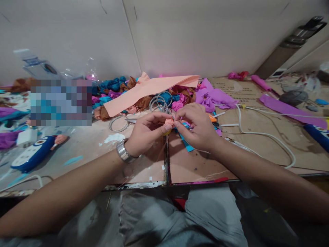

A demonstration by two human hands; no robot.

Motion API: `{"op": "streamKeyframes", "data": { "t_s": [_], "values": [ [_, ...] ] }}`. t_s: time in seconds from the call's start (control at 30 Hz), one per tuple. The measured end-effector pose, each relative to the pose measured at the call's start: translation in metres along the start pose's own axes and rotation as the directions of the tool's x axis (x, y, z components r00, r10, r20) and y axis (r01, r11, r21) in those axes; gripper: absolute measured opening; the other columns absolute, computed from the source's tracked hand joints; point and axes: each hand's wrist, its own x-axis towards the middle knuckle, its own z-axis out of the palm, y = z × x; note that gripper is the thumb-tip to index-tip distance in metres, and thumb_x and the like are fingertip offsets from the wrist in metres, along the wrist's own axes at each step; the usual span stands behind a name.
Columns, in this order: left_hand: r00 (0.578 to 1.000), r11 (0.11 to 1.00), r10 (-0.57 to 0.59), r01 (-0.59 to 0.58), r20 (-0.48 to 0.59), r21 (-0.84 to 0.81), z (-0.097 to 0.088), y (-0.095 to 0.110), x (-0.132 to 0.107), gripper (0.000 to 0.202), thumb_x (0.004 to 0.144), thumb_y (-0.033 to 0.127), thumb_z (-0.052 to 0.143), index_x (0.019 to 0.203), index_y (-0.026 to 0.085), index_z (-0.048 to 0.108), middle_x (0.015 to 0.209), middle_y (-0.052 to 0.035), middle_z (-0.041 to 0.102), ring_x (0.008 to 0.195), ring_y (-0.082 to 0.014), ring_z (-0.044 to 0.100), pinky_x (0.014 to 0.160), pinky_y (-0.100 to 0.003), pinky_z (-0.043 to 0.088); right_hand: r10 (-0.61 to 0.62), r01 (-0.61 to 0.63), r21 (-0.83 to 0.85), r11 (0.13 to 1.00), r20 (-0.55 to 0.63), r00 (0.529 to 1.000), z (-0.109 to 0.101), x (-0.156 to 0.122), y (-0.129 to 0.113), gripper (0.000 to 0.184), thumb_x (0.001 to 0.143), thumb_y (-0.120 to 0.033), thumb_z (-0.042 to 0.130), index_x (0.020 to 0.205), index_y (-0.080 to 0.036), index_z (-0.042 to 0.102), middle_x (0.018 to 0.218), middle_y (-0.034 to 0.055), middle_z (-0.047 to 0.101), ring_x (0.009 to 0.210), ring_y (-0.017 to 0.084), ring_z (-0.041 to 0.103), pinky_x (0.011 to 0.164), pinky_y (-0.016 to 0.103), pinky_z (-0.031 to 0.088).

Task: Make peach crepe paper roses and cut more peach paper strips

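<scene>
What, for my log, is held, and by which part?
A crumpled peach piece: left side in the left grip, right edge in the right grip.

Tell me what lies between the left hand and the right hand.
In the head view, a small, bunched peach piece lies between them: the left hand pinches it, and the right hand meets it at its edge.

through the head camera i see two bare forearms [77,188], a silver metal-link band [123,151] around the left wrist [132,147], and creased light-grey trousers [213,209]
</scene>
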Motion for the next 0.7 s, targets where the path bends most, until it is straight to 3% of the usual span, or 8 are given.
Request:
{"op": "streamKeyframes", "data": {
  "t_s": [0.47,0.7],
  "values": [
    [1.0,0.999,-0.01,0.01,-0.007,0.032,0.0015,0.0039,0.0023,0.025,0.08,0.032,0.084,0.095,0.017,0.071,0.094,-0.0052,0.075,0.085,-0.0148,0.071,0.079,-0.026,0.059,0.008,-0.008,-0.007,1.0,0.004,1.0,-0.0019,-0.0001,-0.0004,0.013,0.094,-0.034,0.059,0.086,-0.023,0.06,0.089,0.0035,0.069,0.093,0.023,0.058,0.088,0.042,0.035],
    [0.999,0.997,-0.048,0.048,-0.004,0.054,0.0042,0.0081,0.0015,0.03,0.08,0.035,0.083,0.103,0.017,0.077,0.104,-0.0098,0.078,0.094,-0.0199,0.073,0.088,-0.033,0.06,-0.005,0.005,0.003,1.0,0.015,1.0,-0.0013,-0.0003,0.0007,0.011,0.094,-0.031,0.06,0.085,-0.023,0.061,0.088,0.0026,0.069,0.092,0.022,0.058,0.089,0.042,0.035]
  ]
}}
